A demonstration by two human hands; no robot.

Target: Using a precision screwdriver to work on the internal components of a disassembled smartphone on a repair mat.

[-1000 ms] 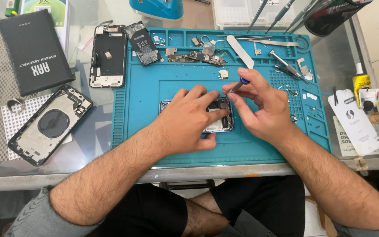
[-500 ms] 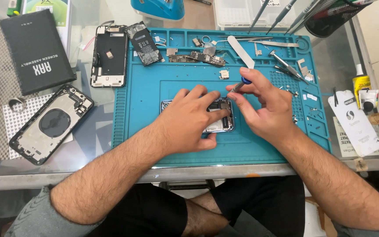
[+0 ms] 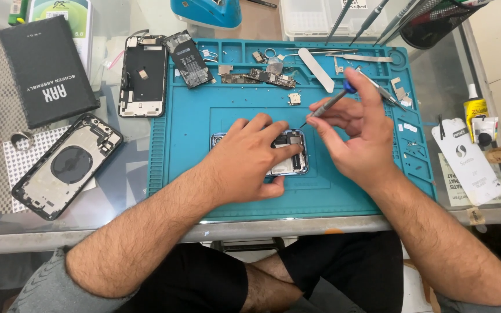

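Phone repair workshop, teal repair mat (image 3: 204,116), opened phones (image 3: 142,74), tweezers (image 3: 362,57)

Your single head view looks steeply down, close over the blue mat (image 3: 204,119), facing twelve o'clock; your knees sit at six o'clock below the table edge (image 3: 117,235).
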